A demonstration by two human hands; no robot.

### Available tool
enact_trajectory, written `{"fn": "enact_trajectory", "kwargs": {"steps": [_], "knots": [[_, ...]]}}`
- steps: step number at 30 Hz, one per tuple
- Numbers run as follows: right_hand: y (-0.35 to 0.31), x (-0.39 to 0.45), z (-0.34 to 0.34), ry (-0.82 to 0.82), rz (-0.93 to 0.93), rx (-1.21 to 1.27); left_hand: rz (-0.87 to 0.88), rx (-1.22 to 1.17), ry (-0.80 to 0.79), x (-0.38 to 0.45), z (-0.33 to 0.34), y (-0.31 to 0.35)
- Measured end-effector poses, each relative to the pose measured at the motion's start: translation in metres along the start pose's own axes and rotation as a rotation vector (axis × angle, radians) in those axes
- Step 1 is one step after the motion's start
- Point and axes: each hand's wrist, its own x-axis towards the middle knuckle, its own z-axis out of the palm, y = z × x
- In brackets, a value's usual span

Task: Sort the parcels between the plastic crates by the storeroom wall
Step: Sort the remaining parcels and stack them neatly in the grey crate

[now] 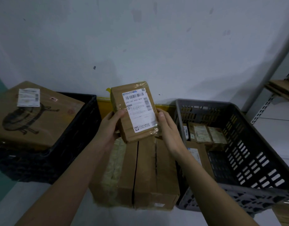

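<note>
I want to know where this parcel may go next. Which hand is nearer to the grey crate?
Right. The right hand holds the small parcel beside the grey crate, close to its near wall. The left hand holds the parcel's other side, farther away.

Brown parcel with white barcoded label, black crate, grey slotted crate, pale grey-white wall

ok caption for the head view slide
Both hands hold a labelled parcel between two crates.
</note>
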Motion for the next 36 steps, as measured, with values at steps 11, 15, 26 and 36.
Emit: {"fn": "enact_trajectory", "kwargs": {"steps": [11,15,26,36], "knots": [[0.003,0.001,0.027,-0.038,0.039,0.128,-0.051,-0.023,-0.087,-0.007,-0.032,-0.009],[0.006,-0.001,0.04,0.044,0.068,0.15,-0.043,0.083,-0.086,-0.011,-0.043,-0.011],[0.024,-0.017,-0.021,0.141,0.152,-0.046,0.008,0.203,-0.206,-0.02,0.021,-0.04],[0.05,-0.036,-0.175,0.365,0.294,0.012,0.017,0.487,-0.249,0.001,0.147,-0.1]]}}
